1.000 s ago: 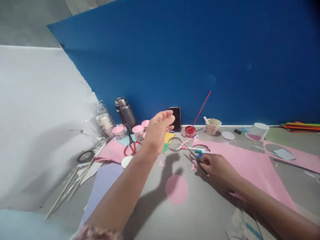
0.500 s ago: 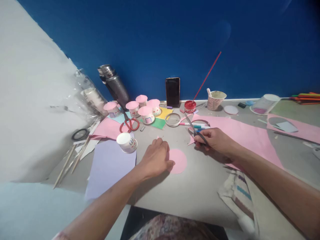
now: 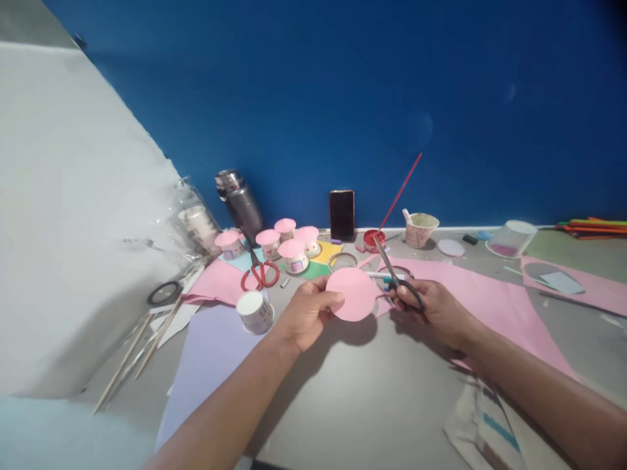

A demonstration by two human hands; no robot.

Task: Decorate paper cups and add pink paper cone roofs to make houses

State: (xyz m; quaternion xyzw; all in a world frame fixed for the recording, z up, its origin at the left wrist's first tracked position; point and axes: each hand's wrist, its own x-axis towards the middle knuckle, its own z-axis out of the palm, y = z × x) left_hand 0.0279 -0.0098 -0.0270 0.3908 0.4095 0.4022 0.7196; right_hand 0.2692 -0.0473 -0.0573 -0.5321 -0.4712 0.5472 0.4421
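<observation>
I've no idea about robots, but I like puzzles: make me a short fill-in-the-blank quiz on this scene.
1. The left hand holds a paper disc coloured ____.
2. The right hand grips ____-handled scissors.
3. The other scissors are ____-handled.
4. Behind the phone is a ____ wall.

Missing words: pink; black; red; blue.
</observation>
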